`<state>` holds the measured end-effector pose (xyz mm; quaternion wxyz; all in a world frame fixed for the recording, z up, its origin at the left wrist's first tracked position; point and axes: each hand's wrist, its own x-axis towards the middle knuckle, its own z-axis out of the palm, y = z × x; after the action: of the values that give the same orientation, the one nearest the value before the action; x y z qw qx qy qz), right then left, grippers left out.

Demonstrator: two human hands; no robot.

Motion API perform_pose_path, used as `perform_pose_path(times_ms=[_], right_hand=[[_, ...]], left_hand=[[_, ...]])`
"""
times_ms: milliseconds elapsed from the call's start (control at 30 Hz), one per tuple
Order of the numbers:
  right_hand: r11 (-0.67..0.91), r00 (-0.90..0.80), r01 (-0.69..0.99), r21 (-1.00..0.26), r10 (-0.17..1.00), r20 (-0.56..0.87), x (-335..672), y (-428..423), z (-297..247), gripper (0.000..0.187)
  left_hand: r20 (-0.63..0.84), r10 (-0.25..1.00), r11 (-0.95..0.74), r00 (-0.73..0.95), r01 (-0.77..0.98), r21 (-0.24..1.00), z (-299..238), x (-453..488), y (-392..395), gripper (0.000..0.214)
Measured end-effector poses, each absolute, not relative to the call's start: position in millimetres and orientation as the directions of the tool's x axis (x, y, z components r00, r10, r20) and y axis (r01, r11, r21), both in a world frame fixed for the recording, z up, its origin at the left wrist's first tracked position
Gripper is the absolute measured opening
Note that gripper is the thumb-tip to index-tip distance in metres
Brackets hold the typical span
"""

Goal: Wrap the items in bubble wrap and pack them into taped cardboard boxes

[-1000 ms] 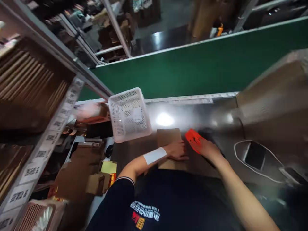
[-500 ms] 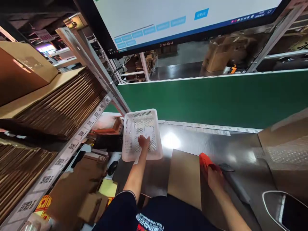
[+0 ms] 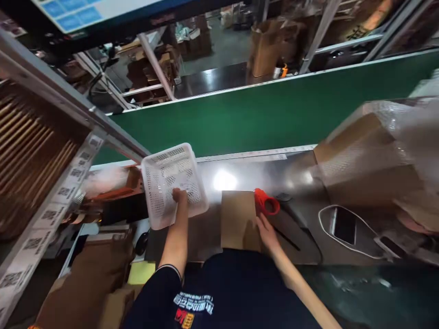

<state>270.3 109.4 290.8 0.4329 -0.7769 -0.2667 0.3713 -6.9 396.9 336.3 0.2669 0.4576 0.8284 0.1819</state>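
Note:
My left hand [image 3: 180, 195] reaches down into a white perforated plastic basket [image 3: 203, 201]. Its fingers look curled in, and what they hold, if anything, is blurred. Pale paper-like pieces lie around it on the basket's bottom. In front of my body is a flat brown cardboard box [image 3: 238, 217]. My right hand [image 3: 268, 233] lies along the box's right edge with its fingers stretched out, holding nothing. Just beyond those fingertips rests a red tape dispenser [image 3: 265, 201] on the dark metal table [image 3: 209, 235].
A green conveyor belt [image 3: 219, 123] runs behind the table. On the right stand a large carton with bubble wrap [image 3: 360, 151] and a dark phone-like device [image 3: 345, 224] beside a white cable. Stacked cardboard [image 3: 30, 146] fills the left shelf, and a monitor [image 3: 103, 23] hangs above.
My right hand has let go of the red tape dispenser and moved to the cardboard box's right edge. My left hand stays inside the basket. The view has turned to the right.

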Motion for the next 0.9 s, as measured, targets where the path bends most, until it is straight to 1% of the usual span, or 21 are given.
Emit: perform_pose_path(times_ms=[100,200,267,333,367,400,433,467,500,533,567,600,633,700,800,900], right_hand=[[-0.495,0.5,0.011,-0.869,0.755,-0.424,244.8,106.8,284.1,0.113],[-0.507,0.409,-0.047,-0.86,0.776,-0.48,246.0,106.0,280.2,0.127],[-0.515,0.386,-0.062,-0.855,0.778,-0.497,256.2,104.8,281.5,0.129],[-0.5,0.399,-0.037,-0.865,0.786,-0.471,268.3,103.9,290.7,0.122],[-0.466,0.428,0.009,-0.885,0.801,-0.418,273.8,104.1,299.6,0.116],[-0.411,0.464,0.081,-0.908,0.822,-0.331,278.5,105.1,311.7,0.107],[-0.334,0.493,0.174,-0.926,0.844,-0.211,281.9,107.1,326.7,0.096],[-0.242,0.5,0.278,-0.93,0.863,-0.075,284.1,110.1,343.9,0.084],[-0.147,0.477,0.371,-0.917,0.877,0.052,284.7,113.8,362.5,0.073],[-0.066,0.427,0.436,-0.897,0.893,0.142,284.1,118.1,381.2,0.064],[-0.004,0.359,0.47,-0.883,0.914,0.187,282.3,122.5,398.9,0.056],[0.036,0.285,0.474,-0.88,0.939,0.193,279.8,126.4,414.7,0.049],[0.05,0.216,0.456,-0.889,0.962,0.166,277.2,129.5,427.8,0.043],[0.016,0.126,0.385,-0.923,0.99,0.07,273.8,132.6,445.8,0.036],[-0.051,0.071,0.291,-0.955,0.997,-0.031,278.5,129.2,457.8,0.036],[-0.117,-0.081,0.232,-0.966,0.987,-0.139,292.2,123.3,466.8,0.039]], left_hand=[[-0.26,0.852,0.515,-0.455,0.634,0.577,342.6,-5.4,392.0,0.03],[-0.156,0.883,0.425,-0.443,0.612,0.667,357.5,-2.0,387.9,0.018],[-0.051,0.907,0.318,-0.417,0.603,0.732,373.3,1.4,383.1,0.013],[0.049,0.93,0.191,-0.366,0.591,0.784,392.5,7.1,371.1,0.014],[0.085,0.953,0.104,-0.292,0.577,0.81,402.5,11.3,361.0,0.015],[0.107,0.978,0.008,-0.178,0.549,0.835,412.4,17.1,348.0,0.015],[0.114,0.993,-0.082,-0.033,0.504,0.86,421.6,24.5,332.5,0.016],[0.103,0.984,-0.158,0.148,0.44,0.884,429.9,33.7,315.1,0.018],[0.068,0.953,-0.183,0.295,0.382,0.906,436.8,44.5,296.8,0.02],[0.018,0.915,-0.169,0.403,0.343,0.924,442.2,56.4,278.6,0.023],[-0.029,0.882,-0.137,0.471,0.314,0.939,446.1,68.5,261.2,0.025],[-0.063,0.859,-0.099,0.508,0.285,0.953,448.7,80.1,245.4,0.027],[-0.086,0.848,-0.058,0.523,0.253,0.966,450.3,90.2,231.4,0.03],[-0.118,0.847,0.027,0.519,0.179,0.984,452.4,104.2,210.2,0.038],[-0.207,0.808,0.181,0.552,0.102,0.978,458.2,108.8,195.4,0.048],[-0.308,0.713,0.306,0.63,0.116,0.945,470.5,103.1,195.0,0.051]])
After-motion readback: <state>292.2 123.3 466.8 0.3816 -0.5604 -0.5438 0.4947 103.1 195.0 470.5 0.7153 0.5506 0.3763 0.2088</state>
